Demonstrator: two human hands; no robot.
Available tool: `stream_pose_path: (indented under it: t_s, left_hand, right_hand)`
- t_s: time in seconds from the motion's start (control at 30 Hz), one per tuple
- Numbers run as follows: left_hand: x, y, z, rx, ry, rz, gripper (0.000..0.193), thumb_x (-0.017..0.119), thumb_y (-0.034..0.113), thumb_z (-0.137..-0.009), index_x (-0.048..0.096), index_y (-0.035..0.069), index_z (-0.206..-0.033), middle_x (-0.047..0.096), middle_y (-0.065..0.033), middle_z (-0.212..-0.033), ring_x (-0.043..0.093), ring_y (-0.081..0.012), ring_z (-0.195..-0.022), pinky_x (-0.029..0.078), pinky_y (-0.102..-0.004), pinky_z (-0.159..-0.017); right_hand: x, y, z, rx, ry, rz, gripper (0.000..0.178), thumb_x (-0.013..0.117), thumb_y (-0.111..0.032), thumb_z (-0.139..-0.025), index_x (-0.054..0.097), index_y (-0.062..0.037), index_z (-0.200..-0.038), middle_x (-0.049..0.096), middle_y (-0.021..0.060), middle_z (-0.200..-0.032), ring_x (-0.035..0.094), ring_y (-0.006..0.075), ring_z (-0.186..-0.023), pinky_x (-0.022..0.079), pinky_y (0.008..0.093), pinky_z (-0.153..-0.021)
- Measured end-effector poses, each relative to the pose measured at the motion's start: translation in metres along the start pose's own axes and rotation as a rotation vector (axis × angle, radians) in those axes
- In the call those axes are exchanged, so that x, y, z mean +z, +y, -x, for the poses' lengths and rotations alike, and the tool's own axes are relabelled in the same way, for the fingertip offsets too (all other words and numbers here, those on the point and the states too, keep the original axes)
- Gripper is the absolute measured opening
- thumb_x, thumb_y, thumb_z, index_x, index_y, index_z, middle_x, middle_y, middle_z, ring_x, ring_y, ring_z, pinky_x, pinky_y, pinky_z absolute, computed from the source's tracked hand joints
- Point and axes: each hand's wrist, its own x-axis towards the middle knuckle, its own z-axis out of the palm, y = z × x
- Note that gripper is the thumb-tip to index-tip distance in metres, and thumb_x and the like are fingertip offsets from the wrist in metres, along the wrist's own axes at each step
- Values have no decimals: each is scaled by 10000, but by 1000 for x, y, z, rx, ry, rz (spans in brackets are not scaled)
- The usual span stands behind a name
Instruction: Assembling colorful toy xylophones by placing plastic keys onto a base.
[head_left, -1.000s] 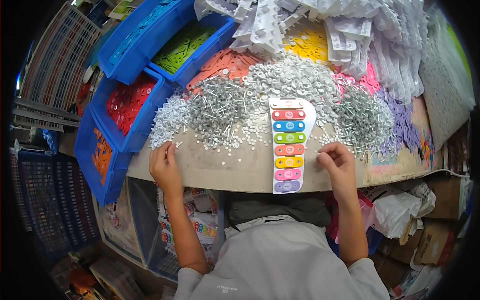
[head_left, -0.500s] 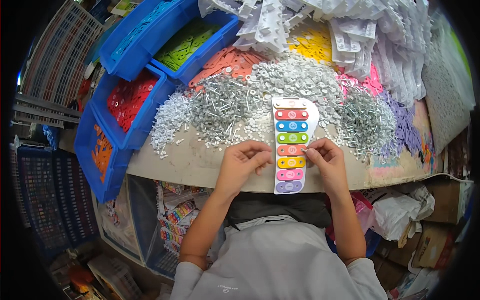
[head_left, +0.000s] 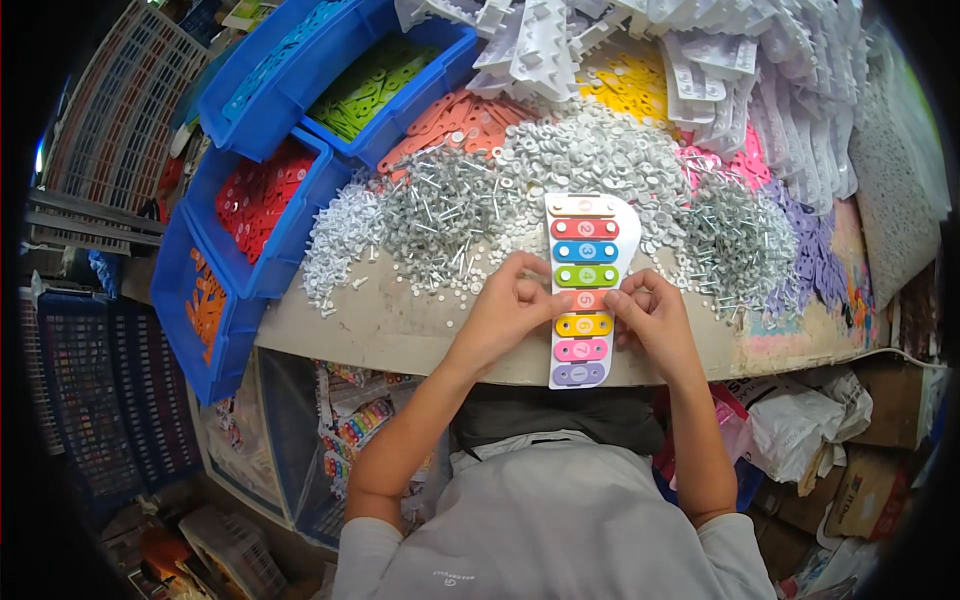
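A toy xylophone [head_left: 626, 228] with a white base and a column of coloured bars lies upright before me on the table. White round caps sit on the ends of the red bar [head_left: 584, 229], blue bar [head_left: 584, 252] and green bar [head_left: 586, 276]. The lower yellow, pink and purple bars show small dark or metallic spots at their ends. My left hand [head_left: 517, 308] has thumb and fingers closed at the left end of the coral bar [head_left: 586, 300]. At that bar's right end, my right hand [head_left: 650, 315] is pinched. Whatever either hand grips is hidden.
Behind the xylophone lie heaps of white caps [head_left: 590, 150], metal nails or pins [head_left: 440, 205], more pins [head_left: 735, 240] and small white pieces [head_left: 340, 235]. Blue bins [head_left: 335, 165] of coloured bars stand left. White plastic bases [head_left: 790, 110] are piled at the back right.
My left hand has moved right, from beside the xylophone onto the coral bar's left end. My right hand stays at the right end, its fingertips now covering the small piece seen there before.
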Motion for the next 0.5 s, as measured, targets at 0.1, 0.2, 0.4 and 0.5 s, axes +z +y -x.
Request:
stream_pose_path:
  t_s: [0.1, 0.2, 0.4, 0.5]
  left_hand:
    - [-2, 8, -5, -25, 30, -216, 550, 794, 289, -894, 502, -41, -1224, 672, -49, -729, 579, -47, -623, 400, -205, -532]
    - [-5, 14, -14, -164, -77, -246, 651, 822, 340, -864, 478, -53, -1251, 666, -50, -729, 582, -52, -622, 397, -208, -531]
    - [5, 20, -24, -187, -199, -100, 622, 821, 352, -861, 520, -44, -1234, 664, -38, -746, 571, -49, -590, 370, -200, -483]
    - [-1, 17, -26, -180, -235, -101, 637, 829, 358, -852, 529, -44, -1245, 631, -7, -709, 518, -30, -533, 326, -199, -448]
  right_hand:
    - [-4, -8, -2, 62, -66, 43, 271, 719, -266, -957, 589, -35, -901, 627, 17, -641, 554, 67, -498, 395, 207, -441]
    - [-10, -8, -5, 116, -140, 83, 317, 721, -292, -958, 597, -36, -820, 610, 17, -612, 541, 70, -479, 397, 218, -434]
    - [-15, -2, -9, 149, -193, 145, 354, 685, -334, -978, 616, -43, -789, 575, -4, -608, 507, 67, -480, 392, 226, -447]
    - [-9, -3, -11, 149, -170, 190, 359, 687, -323, -977, 597, -44, -770, 559, -9, -605, 518, 71, -484, 405, 238, -448]
